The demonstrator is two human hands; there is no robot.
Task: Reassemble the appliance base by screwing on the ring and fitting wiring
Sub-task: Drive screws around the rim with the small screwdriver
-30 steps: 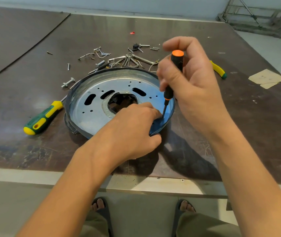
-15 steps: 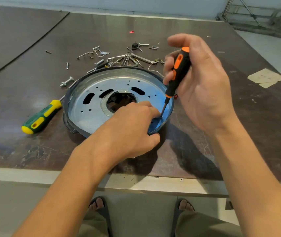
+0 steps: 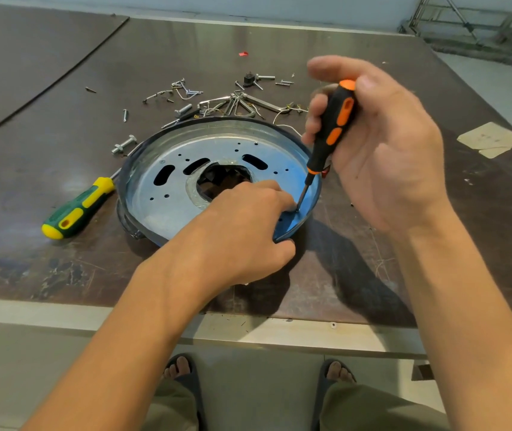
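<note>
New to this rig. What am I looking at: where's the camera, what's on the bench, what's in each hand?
There is no machine here. One camera worn on a person's head looks down at their two bare hands over a brown table. The right hand grips an orange-and-black screwdriver, with its tip down near the right edge of a round metal base. The left hand holds that base by its near rim, fingers close to the tip; whether they pinch a screw is hidden. Left of the base lies a green-and-yellow screwdriver. Beyond the base lie loose screws and clips, and a bolt sits off its far left side. The person's sandalled feet show below the table edge.
</note>
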